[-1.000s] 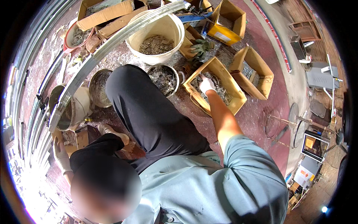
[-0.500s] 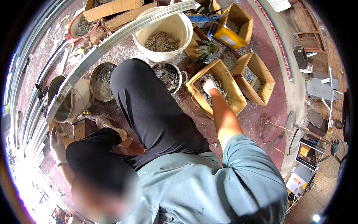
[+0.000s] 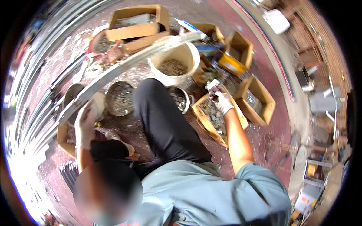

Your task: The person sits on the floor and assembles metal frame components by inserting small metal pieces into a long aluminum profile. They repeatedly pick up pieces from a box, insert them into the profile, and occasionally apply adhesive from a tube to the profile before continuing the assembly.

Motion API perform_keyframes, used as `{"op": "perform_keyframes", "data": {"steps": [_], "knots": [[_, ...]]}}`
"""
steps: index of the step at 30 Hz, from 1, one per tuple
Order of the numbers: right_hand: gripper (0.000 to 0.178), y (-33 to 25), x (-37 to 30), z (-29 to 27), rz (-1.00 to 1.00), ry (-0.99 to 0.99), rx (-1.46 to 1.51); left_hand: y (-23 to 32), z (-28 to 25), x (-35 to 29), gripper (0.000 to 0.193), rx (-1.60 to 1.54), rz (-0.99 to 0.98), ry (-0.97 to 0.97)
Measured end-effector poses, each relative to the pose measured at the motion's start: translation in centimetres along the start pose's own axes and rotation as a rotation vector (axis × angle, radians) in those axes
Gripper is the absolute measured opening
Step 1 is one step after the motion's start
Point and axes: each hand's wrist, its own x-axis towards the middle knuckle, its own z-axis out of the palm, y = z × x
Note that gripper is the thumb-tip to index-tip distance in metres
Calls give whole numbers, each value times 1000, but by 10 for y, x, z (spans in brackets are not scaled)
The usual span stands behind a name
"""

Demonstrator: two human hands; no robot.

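The left hand (image 3: 85, 126), in a white glove, rests on the long metal bar (image 3: 124, 67), with its fingers bent over the bar's edge. Under this hand is a small brown box (image 3: 66, 141) on the floor. Just right of the hand is a round metal bowl (image 3: 120, 98) full of small grey bits. Behind the bowl the bar runs up to the right, over a big white bucket (image 3: 177, 64) with more bits inside. A leg in black trousers (image 3: 162, 120) lies between the bowl and the right hand. The right hand (image 3: 223, 102), also in a white glove, is closed around a small metal part (image 3: 212, 86), held just above an open cardboard box (image 3: 217, 118) of grey pieces. Right of that box sits another open box (image 3: 258, 100).
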Motion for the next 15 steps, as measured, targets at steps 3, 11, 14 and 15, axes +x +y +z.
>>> {"op": "perform_keyframes", "data": {"steps": [3,11,14,15], "knots": [[21,-43,-16,170,-79,-102,-101,55,17,2,40,153,59,-41],[35,1,-8,446,-413,-666,-509,82,22,48,63,-648,174,14],[32,64,19,500,-539,-715,-675,25,26,61,44,-771,72,360],[32,79,1,512,-444,-715,-729,5,22,56,44,-780,44,422]]}}
